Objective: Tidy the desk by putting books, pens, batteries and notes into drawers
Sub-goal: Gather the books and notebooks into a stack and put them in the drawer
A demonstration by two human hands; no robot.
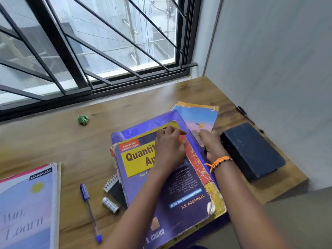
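Wooden desk [53,141] under a barred window [89,51], grey wall at 3 o'clock. No drawers in view.

Stack of books at centre: worn purple-and-yellow paperback textbook [161,186] on top, larger purple book [143,126] beneath, pale blue-and-orange thin notebook [197,115] poking out at 1 o'clock. Left hand [168,148] flat on the textbook cover, fingers fairly straight, pressing down, nothing gripped. Right hand [212,146] at the stack's right edge, fingers curled at the spine side; looks like gripping the book edges, fingertips partly hidden. Probably squaring the stack for one lift: top hand to steady, side hand to align.

Textbook condition: cover creased, red-and-yellow spine torn and peeling, corners frayed. Likely floppy, handle with support underneath.

Small spiral-bound notepad [115,189] half tucked under the textbook at 8 o'clock. Silver cylindrical battery [110,204] just beside it, lying flat. Blue ballpoint pen [89,211] at 7 o'clock, capped, apart from the battery. Light blue hardcover notebook with pink edge [27,203] at 8 o'clock, partly out of frame. Crumpled green paper ball [83,120] at 10 o'clock, well apart. Dark navy rectangular box [251,151] at 3 o'clock, just beside the right hand. Black pen [244,114] at 2 o'clock near the wall.

Nothing stowed yet by the look of it.
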